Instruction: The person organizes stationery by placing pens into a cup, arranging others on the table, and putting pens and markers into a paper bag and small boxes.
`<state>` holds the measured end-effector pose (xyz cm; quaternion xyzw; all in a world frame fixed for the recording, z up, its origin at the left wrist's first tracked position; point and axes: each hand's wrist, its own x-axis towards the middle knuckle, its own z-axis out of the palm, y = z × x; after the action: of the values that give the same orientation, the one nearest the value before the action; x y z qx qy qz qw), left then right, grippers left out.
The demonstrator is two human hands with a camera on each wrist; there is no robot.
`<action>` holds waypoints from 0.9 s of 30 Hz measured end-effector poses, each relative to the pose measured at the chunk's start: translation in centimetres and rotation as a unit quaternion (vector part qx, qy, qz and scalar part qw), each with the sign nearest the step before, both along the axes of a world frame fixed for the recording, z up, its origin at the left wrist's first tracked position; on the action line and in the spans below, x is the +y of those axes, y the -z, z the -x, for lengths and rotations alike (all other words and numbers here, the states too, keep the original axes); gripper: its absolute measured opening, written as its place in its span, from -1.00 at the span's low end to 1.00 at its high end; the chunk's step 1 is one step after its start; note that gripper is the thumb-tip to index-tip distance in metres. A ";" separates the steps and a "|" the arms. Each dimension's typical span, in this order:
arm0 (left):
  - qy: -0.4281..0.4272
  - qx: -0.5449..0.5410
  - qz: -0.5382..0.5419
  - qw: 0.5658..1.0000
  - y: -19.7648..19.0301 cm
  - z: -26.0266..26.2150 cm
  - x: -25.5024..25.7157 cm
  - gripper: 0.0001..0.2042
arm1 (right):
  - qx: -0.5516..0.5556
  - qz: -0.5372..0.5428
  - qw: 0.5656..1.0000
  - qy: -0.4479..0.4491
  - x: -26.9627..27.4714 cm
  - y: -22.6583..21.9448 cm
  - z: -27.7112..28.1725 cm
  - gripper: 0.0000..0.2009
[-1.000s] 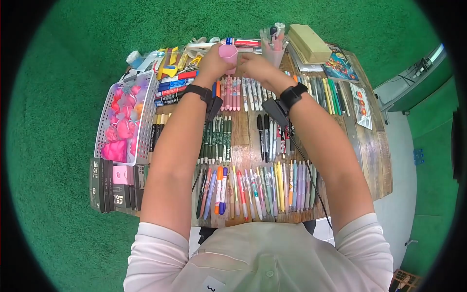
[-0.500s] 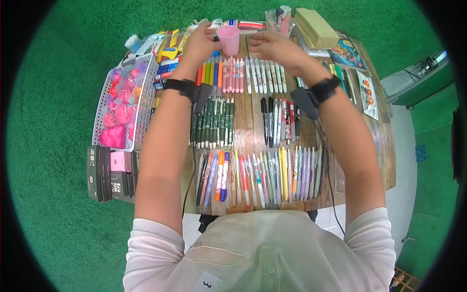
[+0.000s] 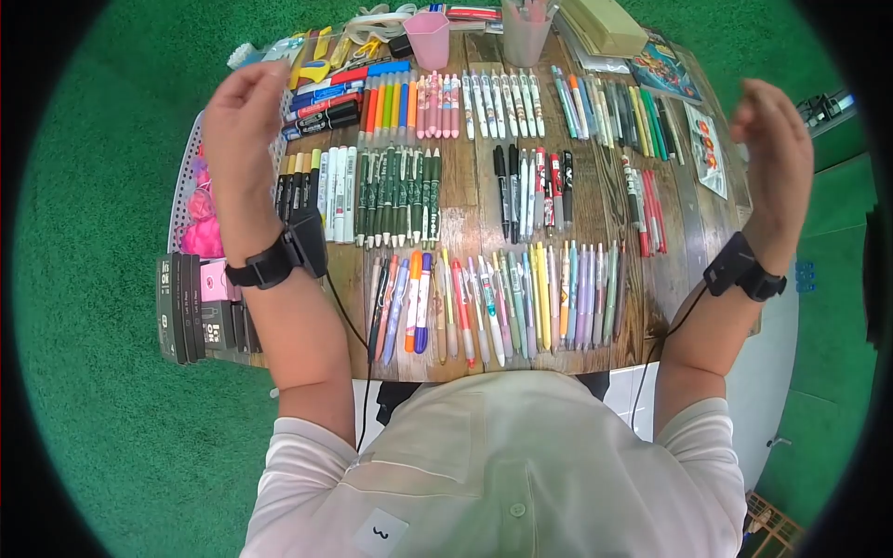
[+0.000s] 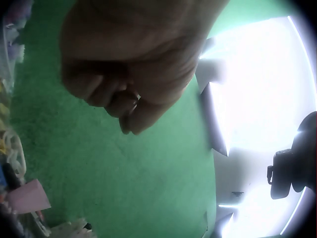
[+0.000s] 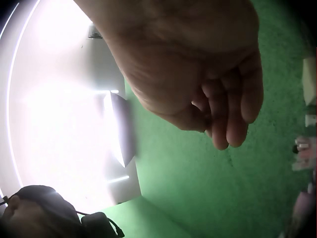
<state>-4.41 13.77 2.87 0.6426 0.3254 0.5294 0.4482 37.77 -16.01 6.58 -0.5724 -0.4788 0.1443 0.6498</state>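
My left hand (image 3: pixel 244 126) is raised over the left side of the table, beside the white basket, its fingers loosely curled with nothing in them. On the opposite side my right hand (image 3: pixel 774 158) is also up in the air, near the table's right edge, fingers relaxed and bent, holding nothing. Between them lie rows of pens: dark green pens (image 3: pixel 400 195), pink pens (image 3: pixel 438 107), white pens (image 3: pixel 502 104) and a front row of mixed coloured pens (image 3: pixel 502 307). A pink cup (image 3: pixel 428 42) stands upright at the back of the table, away from both hands.
The white basket (image 3: pixel 177 200) with pink bundles is partly behind the left forearm. Black boxes (image 3: pixel 179 307) stand at the front left. A clear cup (image 3: pixel 530 35) with tools and a pale yellow box (image 3: pixel 605 26) are at the back. Cables hang from both wrist cameras.
Both hands have come away from the pink cup at the back, moving apart and up to the two sides. The cup stays standing there; the head view has shifted.
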 end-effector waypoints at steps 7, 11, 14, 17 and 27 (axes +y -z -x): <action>0.016 -0.181 -0.023 0.983 -2.1 2.8 0.3 -0.86 | 0.054 -0.137 0.989 0.028 -3.4 -0.9 -4.1 -0.63; 0.031 -0.265 -0.027 0.963 -3.2 2.8 -0.4 -0.88 | 0.125 -0.204 0.971 -0.023 -4.1 -1.2 -5.4 -0.59; 0.094 -0.281 -0.007 0.955 -3.5 3.3 -0.8 -0.86 | 0.136 -0.211 0.968 -0.020 -3.7 -1.3 -5.0 -0.59; 0.073 -0.281 -0.015 0.957 -3.6 3.2 -0.7 -0.85 | 0.139 -0.211 0.967 -0.039 -3.1 -1.1 -4.5 -0.59; 0.121 -0.267 0.002 0.956 -3.2 3.1 -0.6 -0.84 | 0.086 -0.198 0.976 0.026 -1.1 -1.0 -1.3 -0.57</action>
<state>-7.49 13.21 6.12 0.5115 0.1147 0.6228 0.5808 39.04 -17.08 7.58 -0.4298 -0.4251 0.0788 0.7927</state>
